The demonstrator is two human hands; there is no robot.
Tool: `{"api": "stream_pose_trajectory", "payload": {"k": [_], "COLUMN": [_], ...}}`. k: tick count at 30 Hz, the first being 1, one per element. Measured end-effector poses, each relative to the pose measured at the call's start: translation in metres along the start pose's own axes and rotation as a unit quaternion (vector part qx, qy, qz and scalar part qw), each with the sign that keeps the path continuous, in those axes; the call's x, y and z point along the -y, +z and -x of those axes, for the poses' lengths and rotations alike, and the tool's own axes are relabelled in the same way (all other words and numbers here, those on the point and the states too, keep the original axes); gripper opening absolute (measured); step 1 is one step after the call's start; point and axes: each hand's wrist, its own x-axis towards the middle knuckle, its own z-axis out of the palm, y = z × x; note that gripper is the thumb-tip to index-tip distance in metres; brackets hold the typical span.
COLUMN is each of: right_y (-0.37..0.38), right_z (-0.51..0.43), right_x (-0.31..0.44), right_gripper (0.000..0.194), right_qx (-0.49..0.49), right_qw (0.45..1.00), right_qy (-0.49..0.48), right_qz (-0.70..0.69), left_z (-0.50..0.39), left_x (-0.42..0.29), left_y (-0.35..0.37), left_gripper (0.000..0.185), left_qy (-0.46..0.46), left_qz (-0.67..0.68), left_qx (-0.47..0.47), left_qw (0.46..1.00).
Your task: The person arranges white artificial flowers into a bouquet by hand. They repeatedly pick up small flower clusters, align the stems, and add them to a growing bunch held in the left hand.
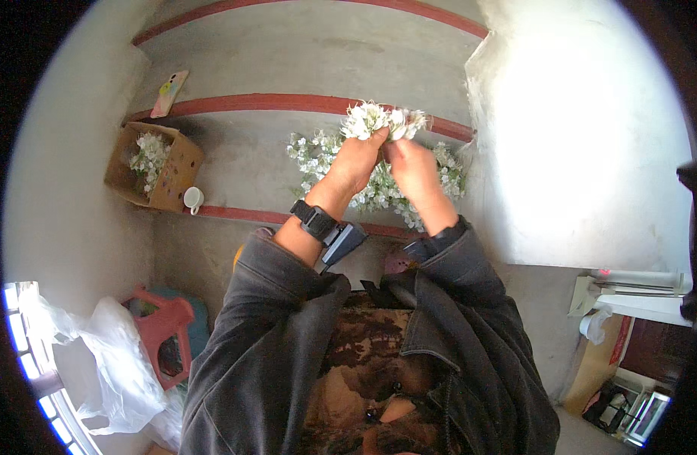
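My left hand is closed around a bunch of white flowers, its thumb near the blossoms. Close beside it on the right, my right hand has its fingers bent at the base of the blossoms; it is a little blurred, and what lies between its fingers is hidden. Beneath both hands, many white-flowered sprays with green stems spread over a concrete step with a red edge. My forearms cover part of that pile.
At the left of the step are a cardboard box holding white flowers and a white cup. A phone lies on the step above. A red plastic stool and clear plastic bags are at the lower left.
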Motion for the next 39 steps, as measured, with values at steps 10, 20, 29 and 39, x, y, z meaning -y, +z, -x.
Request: {"api": "stream_pose_trajectory", "payload": {"k": [10,20,29,39], "right_y": [-0.027,-0.051,-0.055,-0.016], "right_z": [-0.008,-0.023,-0.012,-0.016], "right_x": [0.013,-0.003,0.018,0.028], "right_gripper": [0.029,0.023,0.013,0.012], "right_qx": [0.050,0.034,-0.021,-0.010], "right_qw": [0.932,0.970,0.908,0.901], "right_qy": [0.120,0.090,0.090,0.095], "right_qz": [-0.338,-0.222,-0.409,-0.424], "left_z": [-0.001,0.008,0.005,0.016], "left_x": [-0.019,-0.037,-0.031,-0.028], "left_y": [-0.008,-0.001,-0.003,0.001], "left_gripper": [0.027,0.026,0.015,0.035], "left_qy": [0.021,-0.154,0.131,-0.026], "left_qz": [0.064,0.090,-0.245,-0.237], "left_qx": [0.038,0.118,0.036,0.068], "left_qw": [0.997,0.977,0.960,0.969]}}
